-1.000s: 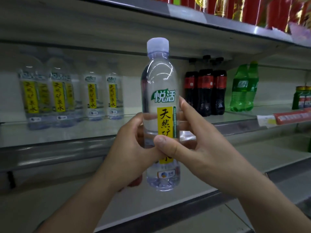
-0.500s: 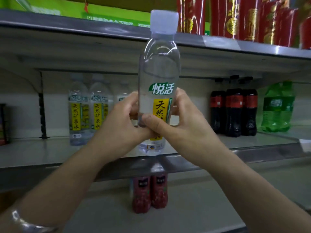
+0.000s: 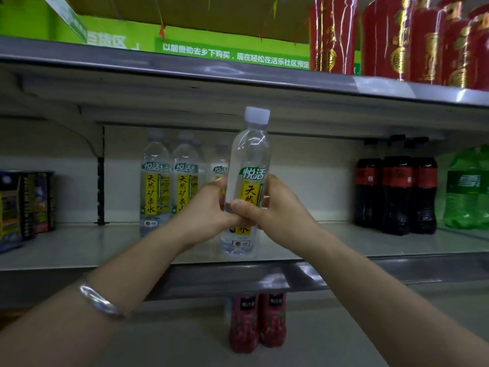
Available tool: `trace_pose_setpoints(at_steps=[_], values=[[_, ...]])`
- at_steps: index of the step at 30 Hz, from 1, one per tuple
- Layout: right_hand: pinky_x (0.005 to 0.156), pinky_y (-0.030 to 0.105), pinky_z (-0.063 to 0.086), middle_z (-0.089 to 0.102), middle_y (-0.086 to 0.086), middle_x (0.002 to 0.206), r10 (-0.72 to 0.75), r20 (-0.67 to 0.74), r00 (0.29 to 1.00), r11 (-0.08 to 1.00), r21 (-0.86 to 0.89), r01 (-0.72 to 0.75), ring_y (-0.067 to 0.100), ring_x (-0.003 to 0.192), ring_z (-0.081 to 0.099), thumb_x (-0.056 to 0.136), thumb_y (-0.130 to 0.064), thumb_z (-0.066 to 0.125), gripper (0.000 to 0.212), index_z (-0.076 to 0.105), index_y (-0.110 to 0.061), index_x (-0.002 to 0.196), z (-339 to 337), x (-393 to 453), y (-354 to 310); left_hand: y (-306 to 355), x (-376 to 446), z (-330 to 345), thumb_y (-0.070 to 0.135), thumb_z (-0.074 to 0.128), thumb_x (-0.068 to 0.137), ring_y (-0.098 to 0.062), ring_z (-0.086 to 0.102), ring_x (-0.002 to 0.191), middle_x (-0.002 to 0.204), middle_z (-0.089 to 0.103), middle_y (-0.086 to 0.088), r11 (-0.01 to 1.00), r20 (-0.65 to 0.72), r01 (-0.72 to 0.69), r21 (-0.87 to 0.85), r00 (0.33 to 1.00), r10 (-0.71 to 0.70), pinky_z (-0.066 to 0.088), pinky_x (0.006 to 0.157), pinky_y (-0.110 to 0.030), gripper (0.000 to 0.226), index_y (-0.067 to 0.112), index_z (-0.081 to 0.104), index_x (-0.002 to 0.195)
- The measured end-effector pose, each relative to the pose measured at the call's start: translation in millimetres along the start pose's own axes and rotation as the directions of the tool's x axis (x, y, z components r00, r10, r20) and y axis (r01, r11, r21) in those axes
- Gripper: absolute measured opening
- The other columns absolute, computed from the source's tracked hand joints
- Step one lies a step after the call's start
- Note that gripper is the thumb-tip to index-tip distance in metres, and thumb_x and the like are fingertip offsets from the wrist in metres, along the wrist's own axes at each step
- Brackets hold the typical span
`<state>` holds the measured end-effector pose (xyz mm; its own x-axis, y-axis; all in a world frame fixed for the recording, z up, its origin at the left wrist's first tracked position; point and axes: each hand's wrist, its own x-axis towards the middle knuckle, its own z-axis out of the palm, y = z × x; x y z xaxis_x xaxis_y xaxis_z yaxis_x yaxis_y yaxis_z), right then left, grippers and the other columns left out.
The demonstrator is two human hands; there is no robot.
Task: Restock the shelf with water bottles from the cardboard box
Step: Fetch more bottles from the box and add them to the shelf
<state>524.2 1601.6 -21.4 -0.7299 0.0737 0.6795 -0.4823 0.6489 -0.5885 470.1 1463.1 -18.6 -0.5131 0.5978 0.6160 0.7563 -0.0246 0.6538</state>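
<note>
A clear water bottle point(image 3: 247, 165) with a white cap and a yellow label stands nearly upright, its base at or just above the middle shelf point(image 3: 79, 250). My left hand point(image 3: 203, 210) and my right hand point(image 3: 275, 207) both grip its middle from either side, thumbs across the label. Behind and to the left, a few matching water bottles point(image 3: 169, 184) stand in a row on the same shelf. The cardboard box is out of view.
Dark cola bottles point(image 3: 397, 192) and green soda bottles point(image 3: 468, 192) stand on the shelf to the right. Dark cartons point(image 3: 23, 205) sit at the left. Red boxes point(image 3: 397, 38) fill the upper shelf. Two red juice bottles point(image 3: 256, 324) stand on the lower shelf.
Both hands have carried the bottle forward and down, from in front of the upper shelf edge to the middle shelf surface. The grip is unchanged.
</note>
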Motion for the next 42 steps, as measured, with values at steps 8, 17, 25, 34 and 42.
trace_pose_setpoints(at_steps=[8, 17, 25, 34, 42], values=[[0.08, 0.037, 0.058, 0.068, -0.006, 0.098, 0.075, 0.048, 0.996, 0.997, -0.022, -0.074, 0.012, 0.089, 0.066, 0.083, -0.039, 0.072, 0.025, 0.05, -0.038, 0.096, 9, 21, 6, -20, 14, -11, 0.016, 0.077, 0.078, -0.003, 0.064, 0.076, 0.072, 0.068, 0.018, 0.989, -0.044, 0.134, 0.062, 0.99, -0.131, 0.051, 0.067, -0.03, 0.035, 0.035, 0.05, 0.09], [0.08, 0.04, 0.059, 0.065, -0.015, 0.091, 0.14, 0.138, 0.98, 0.988, 0.04, -0.147, 0.008, 0.088, 0.067, 0.081, -0.04, 0.073, 0.034, 0.051, -0.039, 0.107, 11, 22, 19, -30, 26, -15, 0.008, 0.071, 0.084, -0.012, 0.063, 0.083, 0.089, 0.065, 0.003, 0.956, -0.018, 0.29, 0.055, 0.957, -0.289, 0.056, 0.067, -0.036, 0.03, 0.03, 0.051, 0.092], [0.064, 0.016, 0.051, 0.059, -0.021, 0.087, 0.178, 0.183, 0.967, 0.98, -0.127, -0.156, -0.001, 0.076, 0.063, 0.067, -0.021, 0.088, 0.073, 0.037, -0.037, 0.117, 18, 32, 27, -28, 32, -20, 0.021, 0.077, 0.081, -0.016, 0.064, 0.087, 0.089, 0.058, 0.008, 0.936, -0.014, 0.336, 0.104, 0.942, -0.337, 0.058, 0.08, -0.047, 0.031, 0.033, 0.048, 0.088], [0.075, 0.031, 0.052, 0.062, -0.001, 0.111, 0.243, 0.14, 0.96, 0.935, -0.299, -0.192, 0.021, 0.098, 0.062, 0.07, -0.031, 0.085, 0.076, 0.039, -0.019, 0.129, 43, 70, 46, -41, 30, -39, 0.046, 0.076, 0.076, -0.023, 0.058, 0.113, 0.128, 0.057, -0.007, 0.881, -0.228, 0.388, 0.27, 0.915, -0.333, 0.051, 0.095, -0.041, 0.078, 0.02, 0.041, 0.141], [0.077, 0.035, 0.06, 0.07, -0.007, 0.099, 0.211, 0.131, 0.969, 0.944, -0.283, -0.168, 0.011, 0.089, 0.069, 0.039, -0.052, 0.086, 0.1, 0.048, -0.019, 0.125, 70, 103, 72, -53, 24, -50, 0.041, 0.074, 0.081, -0.023, 0.046, 0.128, 0.142, 0.044, -0.007, 0.825, -0.32, 0.4, 0.399, 0.904, -0.284, 0.04, 0.107, -0.038, 0.068, 0.019, 0.045, 0.138]])
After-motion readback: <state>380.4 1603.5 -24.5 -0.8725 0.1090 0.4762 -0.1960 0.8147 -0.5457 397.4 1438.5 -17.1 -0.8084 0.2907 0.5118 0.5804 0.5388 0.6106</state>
